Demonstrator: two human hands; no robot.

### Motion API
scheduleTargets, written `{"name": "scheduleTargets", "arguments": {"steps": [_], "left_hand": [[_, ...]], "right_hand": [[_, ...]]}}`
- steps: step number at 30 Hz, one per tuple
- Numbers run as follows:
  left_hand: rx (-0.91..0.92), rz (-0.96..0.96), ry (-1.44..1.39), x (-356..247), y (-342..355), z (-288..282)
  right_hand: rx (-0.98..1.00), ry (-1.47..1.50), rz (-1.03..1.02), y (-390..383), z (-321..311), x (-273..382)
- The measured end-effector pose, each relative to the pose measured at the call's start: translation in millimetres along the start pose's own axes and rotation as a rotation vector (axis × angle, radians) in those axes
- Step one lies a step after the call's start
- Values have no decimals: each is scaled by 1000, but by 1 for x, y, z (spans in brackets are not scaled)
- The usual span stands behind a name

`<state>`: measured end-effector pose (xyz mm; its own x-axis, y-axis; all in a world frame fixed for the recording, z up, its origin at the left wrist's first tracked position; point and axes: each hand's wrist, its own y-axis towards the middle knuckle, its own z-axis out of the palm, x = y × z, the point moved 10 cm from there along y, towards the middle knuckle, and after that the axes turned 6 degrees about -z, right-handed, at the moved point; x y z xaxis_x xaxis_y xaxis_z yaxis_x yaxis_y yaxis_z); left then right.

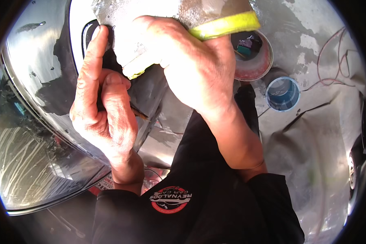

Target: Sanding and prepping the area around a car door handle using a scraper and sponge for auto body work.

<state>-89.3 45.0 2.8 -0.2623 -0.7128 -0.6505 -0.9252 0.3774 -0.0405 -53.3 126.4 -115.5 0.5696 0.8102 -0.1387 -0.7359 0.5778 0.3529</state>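
Note:
At the top, my right hand (199, 73) grips a pale, speckled flat pad (118, 20) with a yellow-green edge (227, 24), held over a glossy dark car panel (49, 73). To its left, my left hand (101, 110) has the index finger stretched up beside a black-rimmed opening, near the pad's corner. The thumb and other fingers of that hand are curled together, and whatever they may hold is hidden. Bright light washes out part of the pad and my right hand.
A reddish round container (256, 65) with small items inside and a blue bucket (282, 94) sit at right on the grey, stained floor. Red hose or cord (321, 65) loops beyond them, over a wrinkled sheet. The curved car body fills the left side, and part of a wheel (351, 171) shows far right.

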Motion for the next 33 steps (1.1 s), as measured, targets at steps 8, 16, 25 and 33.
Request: {"name": "scheduleTargets", "arguments": {"steps": [8, 16, 25, 33], "left_hand": [[66, -36, 35, 1, -1, 7], [47, 23, 147, -1, -1, 8], [30, -43, 136, 0, -1, 7], [-10, -65, -44, -5, 1, 1]], "right_hand": [[113, -1504, -103, -36, -15, -19], [-312, -605, 39, -7, -19, 9], [-396, -624, 36, 4, -21, 24], [-545, -797, 107, -4, -30, 36]]}}
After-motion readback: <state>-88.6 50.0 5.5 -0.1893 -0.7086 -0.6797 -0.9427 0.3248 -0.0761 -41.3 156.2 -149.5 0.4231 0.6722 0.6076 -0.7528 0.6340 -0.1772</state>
